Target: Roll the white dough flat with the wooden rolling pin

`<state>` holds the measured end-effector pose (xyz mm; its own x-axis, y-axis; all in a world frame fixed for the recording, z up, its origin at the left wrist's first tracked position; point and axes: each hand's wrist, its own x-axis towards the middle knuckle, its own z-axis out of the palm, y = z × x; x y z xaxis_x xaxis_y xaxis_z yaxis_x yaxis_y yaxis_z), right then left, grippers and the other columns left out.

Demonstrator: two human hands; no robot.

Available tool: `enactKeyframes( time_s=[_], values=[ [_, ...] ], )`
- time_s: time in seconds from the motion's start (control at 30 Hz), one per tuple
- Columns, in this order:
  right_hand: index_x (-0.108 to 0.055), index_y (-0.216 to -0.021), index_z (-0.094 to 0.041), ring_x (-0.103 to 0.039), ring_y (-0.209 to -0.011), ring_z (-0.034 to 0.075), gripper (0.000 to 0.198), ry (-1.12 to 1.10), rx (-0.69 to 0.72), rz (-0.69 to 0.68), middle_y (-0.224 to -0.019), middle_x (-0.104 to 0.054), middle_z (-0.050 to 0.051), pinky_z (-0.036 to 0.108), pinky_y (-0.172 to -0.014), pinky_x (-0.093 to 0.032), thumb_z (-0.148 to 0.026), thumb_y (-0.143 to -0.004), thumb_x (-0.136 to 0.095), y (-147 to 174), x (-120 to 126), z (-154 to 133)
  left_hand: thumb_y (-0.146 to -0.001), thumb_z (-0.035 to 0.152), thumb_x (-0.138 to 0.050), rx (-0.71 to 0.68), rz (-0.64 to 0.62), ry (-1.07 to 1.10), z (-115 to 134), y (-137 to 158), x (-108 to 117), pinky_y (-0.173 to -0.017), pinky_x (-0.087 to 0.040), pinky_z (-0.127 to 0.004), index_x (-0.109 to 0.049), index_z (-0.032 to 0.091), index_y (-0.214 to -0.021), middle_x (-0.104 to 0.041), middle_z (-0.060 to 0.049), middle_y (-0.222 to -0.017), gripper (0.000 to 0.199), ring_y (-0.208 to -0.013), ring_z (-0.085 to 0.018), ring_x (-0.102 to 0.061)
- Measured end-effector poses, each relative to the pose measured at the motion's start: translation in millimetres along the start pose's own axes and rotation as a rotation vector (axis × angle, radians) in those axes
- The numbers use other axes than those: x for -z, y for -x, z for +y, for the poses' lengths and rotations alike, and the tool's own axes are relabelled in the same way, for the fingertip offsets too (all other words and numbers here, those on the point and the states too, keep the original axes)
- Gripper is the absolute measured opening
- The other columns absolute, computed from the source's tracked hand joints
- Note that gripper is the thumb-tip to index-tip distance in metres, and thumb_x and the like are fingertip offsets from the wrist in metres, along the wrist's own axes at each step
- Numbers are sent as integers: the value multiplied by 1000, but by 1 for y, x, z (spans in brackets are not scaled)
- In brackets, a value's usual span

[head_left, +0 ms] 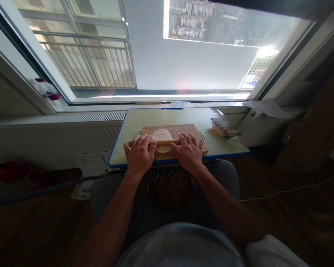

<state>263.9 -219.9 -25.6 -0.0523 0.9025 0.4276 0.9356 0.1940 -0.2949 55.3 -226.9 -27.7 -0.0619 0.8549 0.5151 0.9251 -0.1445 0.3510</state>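
A wooden rolling pin (164, 142) lies crosswise over a flat, pale round of dough (161, 134). My left hand (140, 154) rests over the pin's left end, fingers curled across the top with the thumb pointing inward. Over the right end sits my right hand (189, 151), its fingers bent on the pin in the same way. Dough shows both beyond the pin and on its near side. Beneath it all is a wooden cutting board (183, 129) with a metal handle (202, 136) at its right edge.
The board lies on a small blue-edged table (144, 116) above my knees. A blurred-out item (225, 125) sits at the table's right. Behind are a radiator (100, 118) and a window; a bottle (48, 89) stands on the left of the sill. A cable (289, 191) crosses the floor.
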Motion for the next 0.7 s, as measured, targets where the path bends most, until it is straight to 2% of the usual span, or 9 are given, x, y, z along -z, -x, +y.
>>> enactKeyframes(
  time_s=[0.23, 0.37, 0.5, 0.7],
  values=[
    [-48, -165, -22, -29, -165, 34, 65, 5, 40, 50, -172, -48, 12, 67, -134, -16, -59, -111, -48, 37, 2, 4, -111, 55, -42, -58, 53, -28, 2, 39, 10, -135, -17, -62, -59, 24, -156, -61, -12, -161, 57, -158, -33, -45],
    [-46, -166, -22, -29, -166, 34, 66, 17, 51, 52, -173, -47, 11, 66, -134, -15, -59, -111, -48, 43, 3, 4, -111, 55, -41, -71, 54, -39, 0, 47, 11, -136, -15, -61, -56, 24, -159, -58, -11, -164, 59, -160, -32, -42],
    [-49, -165, -22, -29, -166, 34, 65, 23, 22, 1, -172, -47, 12, 67, -135, -13, -59, -112, -47, 28, 5, 3, -111, 56, -39, -47, 17, -47, -1, 35, 9, -136, -12, -64, -56, 25, -160, -58, -11, -165, 60, -160, -33, -42],
    [-52, -162, -21, -33, -163, 33, 63, 25, -31, -91, -171, -49, 12, 72, -134, -10, -59, -113, -42, -7, 5, -2, -111, 52, -36, 20, -82, -53, -1, -5, 2, -134, -15, -69, -62, 28, -154, -60, -10, -163, 55, -159, -32, -44]
  ],
)
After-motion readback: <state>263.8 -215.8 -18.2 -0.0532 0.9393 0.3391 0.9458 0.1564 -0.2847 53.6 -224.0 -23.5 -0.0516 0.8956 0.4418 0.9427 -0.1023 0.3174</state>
